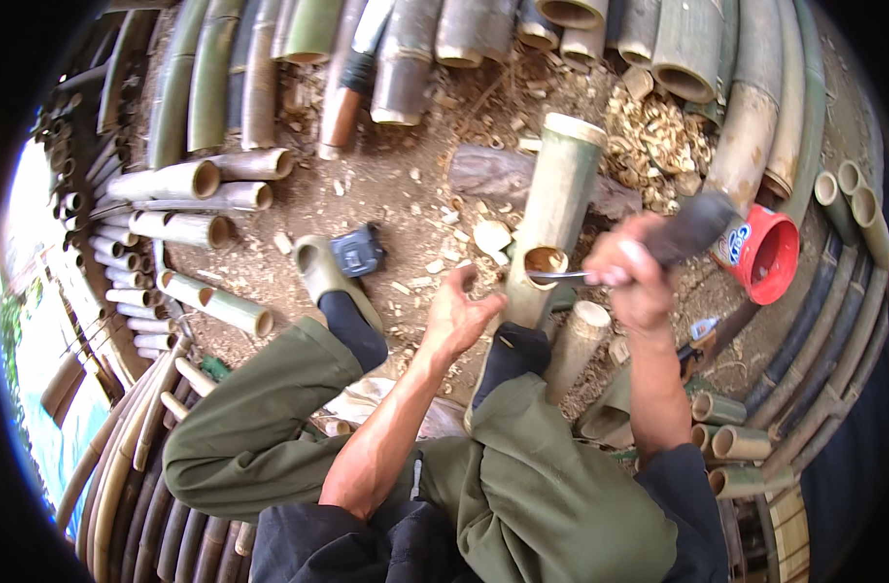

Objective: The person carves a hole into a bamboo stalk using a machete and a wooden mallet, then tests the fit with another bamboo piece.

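A pale green bamboo tube slants upward from beside my dark-socked foot. A round hole is cut into its side near the lower end. My right hand is closed around a bladed tool with a thick, dark, motion-blurred handle. The thin metal blade lies across the hole's lower edge; how deep its tip sits I cannot tell. On the tube's left side is my left hand, fingers apart and holding nothing. Its thumb comes close to the tube, and whether they touch is unclear.
Behind the tube a log lies on the ground, with a heap of wood shavings beyond. A red container lies tipped at the right. Bamboo lengths line the far side. A dark blue boxy object rests by my left shoe.
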Demonstrator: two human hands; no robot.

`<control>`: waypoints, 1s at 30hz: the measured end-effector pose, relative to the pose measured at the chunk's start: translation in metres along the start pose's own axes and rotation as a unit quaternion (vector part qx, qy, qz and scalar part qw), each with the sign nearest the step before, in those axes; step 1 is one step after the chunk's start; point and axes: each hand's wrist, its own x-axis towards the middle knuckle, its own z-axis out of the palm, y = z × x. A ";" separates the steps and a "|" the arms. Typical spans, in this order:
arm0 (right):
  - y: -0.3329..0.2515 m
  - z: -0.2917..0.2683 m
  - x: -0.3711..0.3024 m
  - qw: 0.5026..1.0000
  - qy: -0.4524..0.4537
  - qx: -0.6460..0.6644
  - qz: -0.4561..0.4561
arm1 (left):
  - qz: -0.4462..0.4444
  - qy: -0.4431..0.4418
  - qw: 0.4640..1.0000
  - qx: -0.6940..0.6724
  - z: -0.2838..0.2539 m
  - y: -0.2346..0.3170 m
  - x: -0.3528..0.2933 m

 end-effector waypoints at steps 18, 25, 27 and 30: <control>0.051 -0.073 -0.159 0.628 0.288 -0.721 -0.040 | 0.171 -0.178 0.933 -0.260 -0.163 0.115 0.086; 0.129 -0.056 -0.306 0.678 0.325 -0.658 0.046 | 0.179 -0.191 0.935 -0.237 -0.133 0.088 -0.018; 0.157 -0.060 -0.335 0.674 0.350 -0.643 0.100 | 0.208 -0.145 0.943 -0.214 -0.117 0.043 -0.041; 0.189 -0.052 -0.338 0.688 0.361 -0.610 0.155 | 0.231 -0.194 0.928 -0.218 -0.129 0.019 -0.046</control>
